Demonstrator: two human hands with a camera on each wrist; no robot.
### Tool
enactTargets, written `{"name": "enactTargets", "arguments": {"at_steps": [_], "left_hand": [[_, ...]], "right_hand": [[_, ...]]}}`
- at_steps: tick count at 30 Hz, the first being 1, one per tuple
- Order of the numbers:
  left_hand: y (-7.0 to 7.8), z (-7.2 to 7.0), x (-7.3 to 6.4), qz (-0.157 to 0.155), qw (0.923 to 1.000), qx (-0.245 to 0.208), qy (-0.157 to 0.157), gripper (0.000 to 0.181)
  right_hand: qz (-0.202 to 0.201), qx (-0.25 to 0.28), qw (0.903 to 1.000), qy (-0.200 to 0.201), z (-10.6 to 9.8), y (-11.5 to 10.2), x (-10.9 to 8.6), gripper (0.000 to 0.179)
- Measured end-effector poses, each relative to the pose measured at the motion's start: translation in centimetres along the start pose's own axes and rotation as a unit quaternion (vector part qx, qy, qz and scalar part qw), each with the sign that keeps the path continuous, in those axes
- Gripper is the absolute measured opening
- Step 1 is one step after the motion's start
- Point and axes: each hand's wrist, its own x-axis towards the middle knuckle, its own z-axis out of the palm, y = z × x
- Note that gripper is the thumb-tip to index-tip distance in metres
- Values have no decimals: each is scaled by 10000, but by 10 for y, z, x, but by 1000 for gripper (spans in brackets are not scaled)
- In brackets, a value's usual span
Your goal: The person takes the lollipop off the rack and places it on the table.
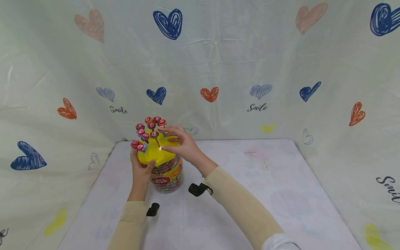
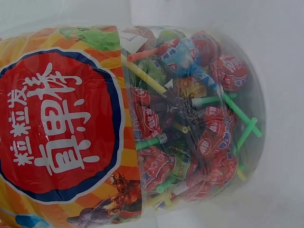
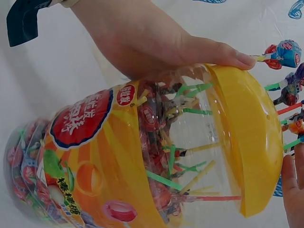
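Note:
A clear plastic jar (image 1: 167,178) of wrapped lollipops stands upright on the table, wearing an orange label with a red oval. Its domed yellow lid (image 1: 157,154) has several lollipops (image 1: 151,125) stuck upright in it. My left hand (image 1: 141,168) grips the lid's left side, thumb on the near rim; its other fingers are mostly hidden. At the lid's right side is my right hand (image 1: 184,146), thumb and fingers spread apart. Its forefinger reaches a lollipop (image 1: 161,128), and its thumb is low by the lid. In the right wrist view only its fingertips (image 3: 290,190) show.
The white table (image 1: 250,194) extends to the right and in front of the jar. Behind it hangs a pale cloth (image 1: 231,69) printed with hearts and "Smile". Black wrist mounts (image 1: 197,189) stick out from both sleeves.

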Motion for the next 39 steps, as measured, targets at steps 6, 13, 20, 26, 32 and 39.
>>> {"name": "enactTargets", "arguments": {"at_steps": [6, 13, 20, 26, 32, 39], "left_hand": [[3, 0, -1, -71, 10000, 37, -2, 73], [1, 0, 0, 4, 9999, 108, 29, 75], [-1, -3, 0, 236, 9997, 51, 47, 77], [-5, -1, 0, 229, 9996, -142, 41, 78], [-3, -1, 1, 147, 9998, -95, 45, 78], [-3, -1, 0, 367, 9993, -79, -9, 76]], "right_hand": [[245, -59, 9996, -111, 1, -1, 3, 55], [309, 6, 9994, -131, 1, -2, 4, 55], [-98, 56, 9999, 0, 3, -5, 2, 55], [-306, 399, 9984, 272, -9, -13, -3, 55], [-473, 722, 9953, 428, -25, -11, -12, 58], [-270, 654, 9951, 685, -48, 3, -36, 58]]}}
